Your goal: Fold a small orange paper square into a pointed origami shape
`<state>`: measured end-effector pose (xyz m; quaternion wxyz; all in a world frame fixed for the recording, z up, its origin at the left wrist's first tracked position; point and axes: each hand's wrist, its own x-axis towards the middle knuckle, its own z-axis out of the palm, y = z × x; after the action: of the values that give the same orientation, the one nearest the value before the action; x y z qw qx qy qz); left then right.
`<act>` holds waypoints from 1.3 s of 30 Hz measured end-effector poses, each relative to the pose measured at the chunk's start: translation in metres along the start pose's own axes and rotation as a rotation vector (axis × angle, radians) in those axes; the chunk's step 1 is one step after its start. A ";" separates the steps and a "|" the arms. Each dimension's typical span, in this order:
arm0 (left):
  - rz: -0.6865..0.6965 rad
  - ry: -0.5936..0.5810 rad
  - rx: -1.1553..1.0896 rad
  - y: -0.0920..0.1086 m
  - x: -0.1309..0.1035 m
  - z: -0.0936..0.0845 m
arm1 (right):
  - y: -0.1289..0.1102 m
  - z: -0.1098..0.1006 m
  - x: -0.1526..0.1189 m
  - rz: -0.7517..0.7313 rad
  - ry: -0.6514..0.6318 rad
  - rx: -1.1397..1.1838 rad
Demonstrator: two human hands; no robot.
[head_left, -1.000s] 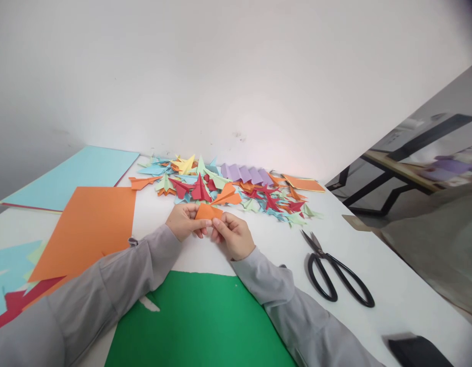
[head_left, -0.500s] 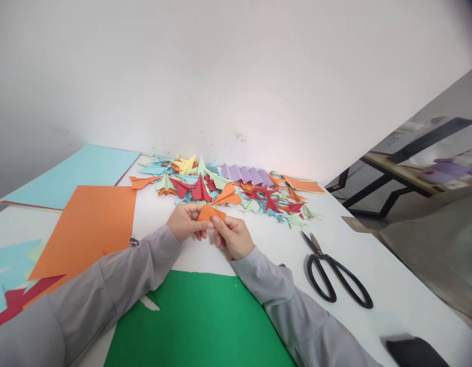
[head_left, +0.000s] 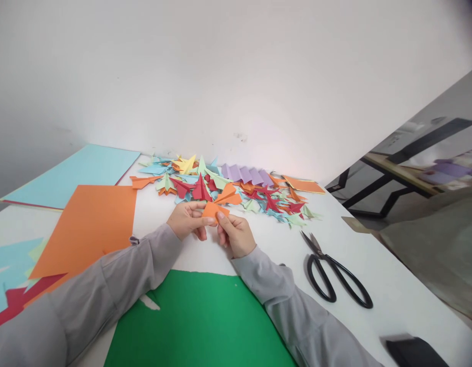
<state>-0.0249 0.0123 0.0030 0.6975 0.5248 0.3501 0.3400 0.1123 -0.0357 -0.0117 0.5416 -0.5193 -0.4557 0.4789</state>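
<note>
Between my hands, above the white table, is a small piece of orange paper (head_left: 210,209). My left hand (head_left: 188,220) pinches its left side, thumb pointing right along the lower edge. On the right side, my right hand (head_left: 236,233) grips it between thumb and fingers, the thumb lying on its face. The fingers partly cover the paper, so its folds are hard to make out. Just beyond it lies an orange paper plane (head_left: 229,194), at the front of a heap of small folded paper planes (head_left: 201,189) in red, green, yellow, blue and orange.
Black-handled scissors (head_left: 328,267) lie to the right, blades slightly apart. Green paper (head_left: 198,321) is under my forearms. Orange paper (head_left: 90,224) and light blue sheets (head_left: 75,171) lie left. Pleated purple paper (head_left: 247,175) stands by the wall. A black object (head_left: 415,351) is at lower right.
The small orange paper has shifted slightly right and turned between my fingers, showing more of its face. My hands have barely moved; everything else stays in place.
</note>
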 end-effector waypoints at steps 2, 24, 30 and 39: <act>-0.022 0.051 -0.013 0.001 0.000 0.002 | 0.000 0.000 0.001 0.010 0.021 0.024; -0.024 0.006 -0.068 0.000 0.001 0.001 | -0.002 -0.001 0.003 0.073 0.061 0.226; -0.004 -0.084 0.076 -0.001 -0.001 0.003 | 0.000 0.000 0.001 0.062 0.036 0.182; 0.076 -0.098 0.141 -0.002 -0.001 0.000 | 0.001 -0.001 -0.001 -0.027 -0.038 0.038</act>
<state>-0.0253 0.0106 0.0010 0.6616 0.6016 0.3185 0.3146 0.1129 -0.0366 -0.0129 0.5491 -0.4934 -0.4636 0.4900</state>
